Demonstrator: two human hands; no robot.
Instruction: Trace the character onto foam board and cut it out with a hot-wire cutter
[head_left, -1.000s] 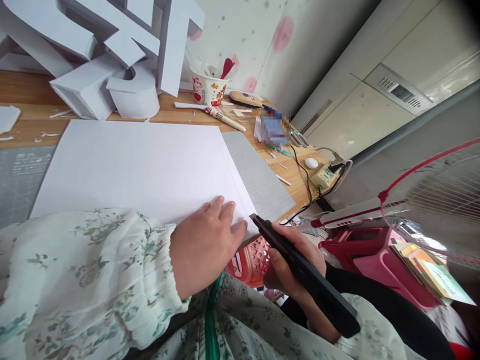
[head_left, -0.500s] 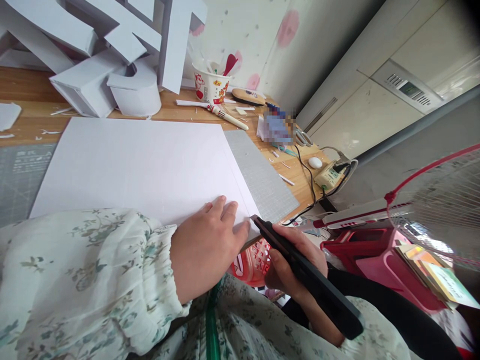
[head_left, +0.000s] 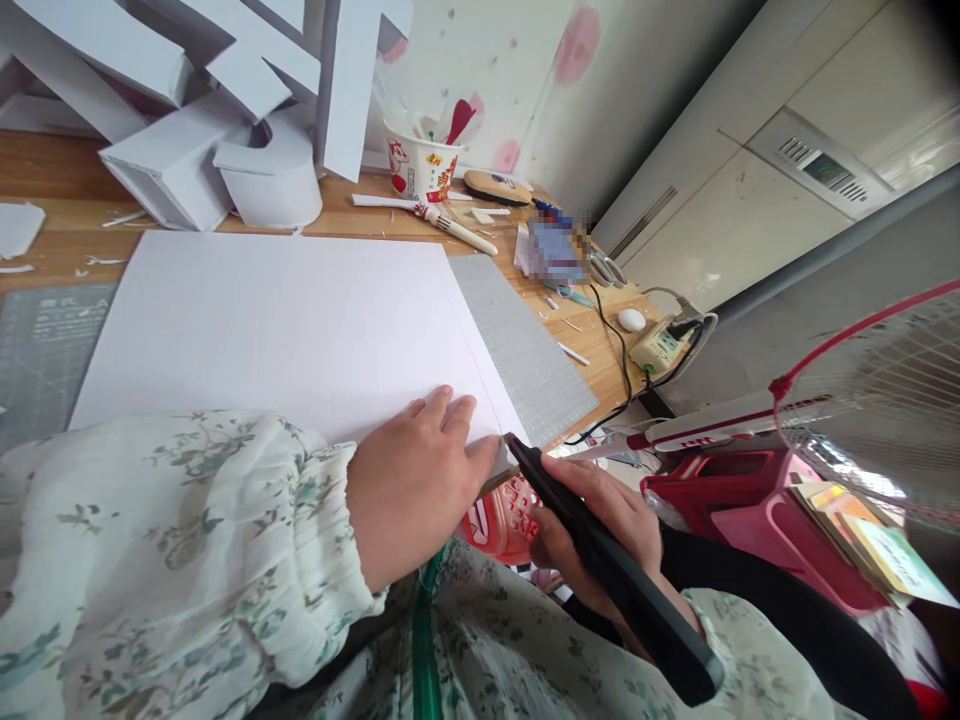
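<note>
A large white sheet of board [head_left: 285, 330] lies flat on a grey cutting mat [head_left: 525, 350] on the wooden desk. My left hand [head_left: 416, 480] rests palm down on the sheet's near right corner, fingers laid flat and together. My right hand [head_left: 600, 535] is wrapped round a long black utility knife [head_left: 607, 570]. The knife's tip touches the sheet's near edge just right of my left fingertips.
White foam-board block shapes [head_left: 225, 120] stand at the back left. A paper cup of tools [head_left: 421, 165], a pen [head_left: 457, 230], scissors [head_left: 604, 268] and a power strip [head_left: 660, 345] with cables sit at the back right. A red fan [head_left: 870, 400] and red baskets [head_left: 750, 510] stand beside the desk.
The knife tip has slid slightly toward me along the sheet's right edge. My left hand has stayed pressed on the corner.
</note>
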